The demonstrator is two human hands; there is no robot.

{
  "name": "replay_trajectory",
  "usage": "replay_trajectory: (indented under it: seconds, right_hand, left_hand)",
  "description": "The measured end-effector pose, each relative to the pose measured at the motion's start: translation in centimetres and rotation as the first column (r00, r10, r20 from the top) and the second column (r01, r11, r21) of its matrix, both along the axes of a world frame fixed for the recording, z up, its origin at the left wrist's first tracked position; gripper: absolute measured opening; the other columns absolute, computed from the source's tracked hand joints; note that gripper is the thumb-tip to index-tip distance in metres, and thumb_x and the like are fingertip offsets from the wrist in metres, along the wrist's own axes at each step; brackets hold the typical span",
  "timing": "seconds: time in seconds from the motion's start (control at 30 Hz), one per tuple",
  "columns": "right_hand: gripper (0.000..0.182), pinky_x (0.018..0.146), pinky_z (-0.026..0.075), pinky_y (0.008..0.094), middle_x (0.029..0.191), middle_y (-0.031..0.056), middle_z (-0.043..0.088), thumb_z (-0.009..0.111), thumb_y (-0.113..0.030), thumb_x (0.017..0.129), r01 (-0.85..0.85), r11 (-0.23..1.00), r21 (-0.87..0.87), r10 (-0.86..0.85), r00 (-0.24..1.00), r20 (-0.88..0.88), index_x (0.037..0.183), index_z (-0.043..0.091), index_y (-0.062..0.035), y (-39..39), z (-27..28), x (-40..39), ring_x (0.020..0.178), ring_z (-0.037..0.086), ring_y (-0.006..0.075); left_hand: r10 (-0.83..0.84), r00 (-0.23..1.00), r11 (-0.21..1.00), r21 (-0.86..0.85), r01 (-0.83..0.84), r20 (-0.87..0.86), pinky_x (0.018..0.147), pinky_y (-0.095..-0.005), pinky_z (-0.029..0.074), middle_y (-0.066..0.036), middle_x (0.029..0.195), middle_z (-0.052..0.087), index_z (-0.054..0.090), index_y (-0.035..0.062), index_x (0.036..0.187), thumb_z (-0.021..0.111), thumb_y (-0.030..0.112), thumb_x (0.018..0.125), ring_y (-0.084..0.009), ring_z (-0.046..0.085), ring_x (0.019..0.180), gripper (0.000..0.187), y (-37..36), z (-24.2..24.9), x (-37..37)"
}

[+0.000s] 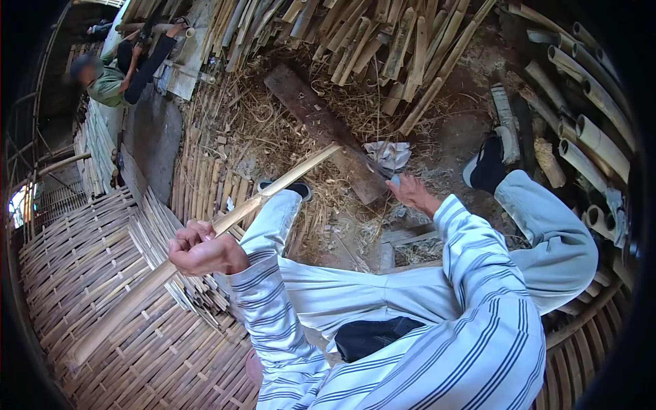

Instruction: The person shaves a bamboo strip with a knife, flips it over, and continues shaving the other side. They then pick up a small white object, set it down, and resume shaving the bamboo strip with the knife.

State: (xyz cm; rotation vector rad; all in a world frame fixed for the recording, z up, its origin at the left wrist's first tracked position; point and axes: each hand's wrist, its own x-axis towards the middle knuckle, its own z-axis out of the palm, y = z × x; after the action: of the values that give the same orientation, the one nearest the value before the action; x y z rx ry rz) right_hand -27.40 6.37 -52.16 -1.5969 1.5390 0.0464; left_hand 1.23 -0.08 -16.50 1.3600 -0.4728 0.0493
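My left hand [207,250] is closed around a long split bamboo strip [280,183], which slants across the view from the lower left to the upper middle. The strip's far end lies over a dark wooden plank [321,123] on the ground. At the plank's near end, my right hand [414,193] is closed on the pale handle of what looks like a knife [383,171]. Its dark blade points toward the plank and is hard to make out against it. A crumpled whitish wrapper [388,155] lies just beyond the blade.
Split bamboo pieces [383,41] are piled ahead, with bamboo poles [591,147] at the right. Woven bamboo matting [89,273] spreads on the left. Shavings [253,102] litter the ground. Another person [113,82] sits at the upper left.
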Motion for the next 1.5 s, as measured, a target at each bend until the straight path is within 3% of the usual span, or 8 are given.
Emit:
replay_trajectory:
  seconds: [0.23, 0.47, 0.57, 0.7, 0.9, 1.13, 1.27, 1.5]
  right_hand:
    - [0.061, 0.083, 0.047, 0.0492, 0.096, 0.0297, 0.064, 0.045, -0.055, 0.094, 0.193, 0.943, 0.27, -0.264, 0.93, 0.257, 0.111, 0.057, 0.0026, -0.7, -1.8, -0.2, 0.098, 0.062, 0.0448]
    - [0.062, 0.085, 0.046, 0.0493, 0.096, 0.0301, 0.065, 0.041, -0.054, 0.095, 0.158, 0.987, 0.028, -0.158, 0.926, 0.344, 0.117, 0.057, 0.002, -1.4, 2.5, 0.0, 0.098, 0.062, 0.0446]
    - [0.064, 0.09, 0.046, 0.0494, 0.102, 0.0309, 0.064, 0.04, -0.054, 0.096, 0.041, 0.997, 0.068, -0.047, 0.995, 0.088, 0.118, 0.057, 0.0036, -0.4, 1.1, -0.9, 0.105, 0.06, 0.0449]
    - [0.066, 0.094, 0.045, 0.0499, 0.112, 0.0318, 0.061, 0.041, -0.056, 0.095, 0.113, 0.975, 0.191, -0.136, 0.984, 0.115, 0.118, 0.058, 0.0031, -1.5, 0.3, -2.0, 0.109, 0.057, 0.0462]
    - [0.054, 0.077, 0.05, 0.05, 0.09, 0.0256, 0.066, 0.046, -0.053, 0.094, 0.183, 0.98, -0.077, -0.182, 0.983, 0.015, 0.111, 0.059, -0.0032, -0.6, 2.7, -1.2, 0.087, 0.063, 0.0447]
    - [0.046, 0.07, 0.05, 0.0503, 0.08, 0.0244, 0.065, 0.052, -0.049, 0.093, 0.307, 0.948, -0.083, -0.271, 0.915, 0.298, 0.106, 0.058, -0.005, 0.7, 1.2, 0.8, 0.081, 0.064, 0.0449]
    - [0.052, 0.084, 0.049, 0.0507, 0.102, 0.0272, 0.064, 0.05, -0.051, 0.093, 0.083, 0.996, -0.027, -0.08, 0.992, 0.098, 0.111, 0.06, -0.0044, 1.1, 0.6, 1.0, 0.098, 0.061, 0.0456]
    - [0.062, 0.088, 0.048, 0.0516, 0.107, 0.0275, 0.063, 0.044, -0.056, 0.093, 0.159, 0.981, 0.115, -0.166, 0.984, 0.057, 0.114, 0.06, 0.0002, -0.1, 2.5, 0.4, 0.102, 0.06, 0.0464]
  left_hand:
    - [-0.04, 0.997, 0.999, 0.001, 0.04, 0.071, 0.042, -0.0265, 0.017, 0.001, 0.052, 0.02, 0.019, 0.0166, 0.06, 0.035, 0.024, 0.087, -0.0121, 0.022, 0.044, 0.033, 0.9, -0.2, -0.9]
    - [-0.026, 0.999, 1.0, -0.011, 0.026, 0.042, 0.043, -0.0276, 0.015, 0.001, 0.052, 0.017, 0.016, 0.0177, 0.06, 0.034, 0.022, 0.086, -0.0117, 0.016, 0.045, 0.032, 1.8, -0.5, -0.1]
    - [-0.067, 0.997, 0.997, -0.032, 0.068, 0.024, 0.042, -0.0268, 0.016, 0.001, 0.05, 0.018, 0.017, 0.017, 0.057, 0.036, 0.021, 0.084, -0.0118, 0.018, 0.043, 0.033, 1.6, -0.2, -0.5]
    - [-0.012, 0.996, 1.0, -0.004, 0.012, 0.09, 0.041, -0.0265, 0.017, -0.001, 0.05, 0.023, 0.022, 0.0154, 0.058, 0.038, 0.023, 0.086, -0.0119, 0.023, 0.042, 0.034, 1.4, -0.2, -1.2]
    - [0.238, 0.932, 0.96, 0.081, -0.268, 0.273, 0.042, -0.0271, 0.024, -0.001, 0.052, 0.028, 0.03, 0.0119, 0.062, 0.037, 0.028, 0.09, -0.013, 0.025, 0.044, 0.033, 2.2, -1.1, -1.3]
    - [0.145, 0.986, 0.988, 0.047, -0.149, 0.087, 0.045, -0.026, 0.018, 0.0, 0.051, 0.023, 0.021, 0.0153, 0.055, 0.036, 0.026, 0.088, -0.0116, 0.023, 0.045, 0.038, 1.5, -0.1, -2.3]
    - [-0.073, 0.997, 0.997, -0.02, 0.074, 0.004, 0.043, -0.0266, 0.017, 0.001, 0.05, 0.018, 0.019, 0.0163, 0.056, 0.036, 0.025, 0.086, -0.0116, 0.02, 0.044, 0.036, 2.3, -0.4, -0.5]
    - [-0.135, 0.99, 0.991, -0.01, 0.136, 0.05, 0.042, -0.0268, 0.016, 0.001, 0.049, 0.018, 0.019, 0.0171, 0.057, 0.037, 0.026, 0.084, -0.0111, 0.02, 0.043, 0.034, 3.2, -0.7, -0.4]
